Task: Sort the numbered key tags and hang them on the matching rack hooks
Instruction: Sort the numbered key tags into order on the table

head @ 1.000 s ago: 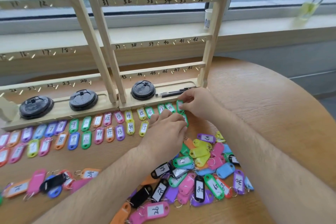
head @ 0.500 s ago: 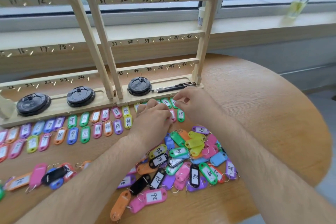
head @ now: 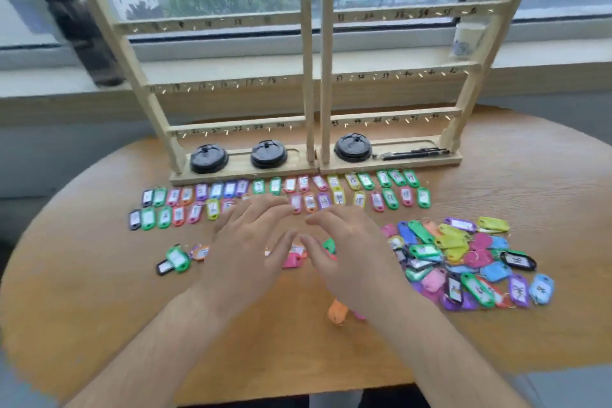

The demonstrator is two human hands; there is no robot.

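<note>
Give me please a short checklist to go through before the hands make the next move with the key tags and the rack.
1. Hands free: the left hand and the right hand are open above the table and hold nothing: ok.
2. Support: the rack stands upright on the table: ok.
3. Free hooks: no tag hangs on those that are visible: ok.
4. Number order in the two rows of tags: the numbers are blurred: cannot tell.
5. All tags sorted: a mixed pile lies at the right: not ok.
</note>
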